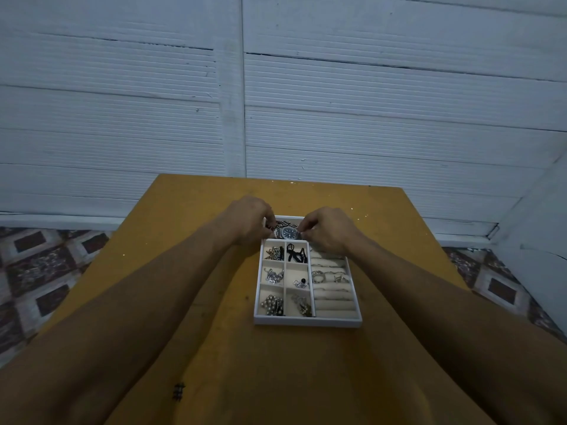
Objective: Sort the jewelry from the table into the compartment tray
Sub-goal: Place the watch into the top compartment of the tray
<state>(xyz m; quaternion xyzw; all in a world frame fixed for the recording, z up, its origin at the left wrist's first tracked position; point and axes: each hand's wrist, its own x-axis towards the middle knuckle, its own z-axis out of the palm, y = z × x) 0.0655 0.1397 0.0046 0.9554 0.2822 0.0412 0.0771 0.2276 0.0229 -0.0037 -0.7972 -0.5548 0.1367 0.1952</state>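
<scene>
A white compartment tray lies on the yellow table. Its small left cells hold chains, a black cord piece and silver beads. The padded ring rolls on its right carry a few rings. Over the tray's far compartment a silver wristwatch with a dark dial is pinched from both sides: my left hand grips its left end, my right hand its right end. A chain lies in that far compartment behind the watch.
The table stands against a white panelled wall. Patterned floor tiles show on both sides of the table. My forearms reach across the near half of the table on each side of the tray.
</scene>
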